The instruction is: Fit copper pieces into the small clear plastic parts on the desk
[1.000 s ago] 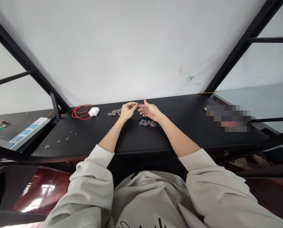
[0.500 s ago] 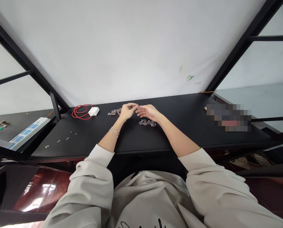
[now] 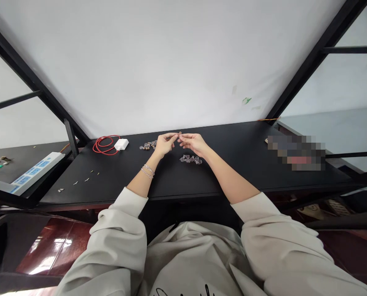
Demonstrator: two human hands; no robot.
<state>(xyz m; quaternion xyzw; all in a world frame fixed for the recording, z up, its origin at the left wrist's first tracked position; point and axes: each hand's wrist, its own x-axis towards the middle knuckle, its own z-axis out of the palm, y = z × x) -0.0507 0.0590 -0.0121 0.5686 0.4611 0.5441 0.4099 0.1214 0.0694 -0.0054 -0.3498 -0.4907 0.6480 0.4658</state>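
My left hand [image 3: 165,144] and my right hand [image 3: 196,145] meet above the middle of the black table [image 3: 171,176]. Between their fingertips is a tiny clear bottle [image 3: 180,134] with a brown top, partly covered by the fingers. Both hands are closed in a pinch on it. Close behind my left wrist lies a pile of small clear pieces with brown tops [image 3: 146,146], partly hidden by the hand. Below my right hand sits a second pile of small clear bottles [image 3: 190,159].
A white charger [image 3: 121,144] with a coiled red cable [image 3: 101,144] lies at the back left. Several small scraps [image 3: 75,183] are scattered at the front left. A power strip [image 3: 35,172] stands beyond the left frame. A pixelated object [image 3: 296,152] is at the right.
My right fingers have risen slightly and closed into a pinch beside my left fingertips. The bottle's brown top now shows above them. The piles have not moved.
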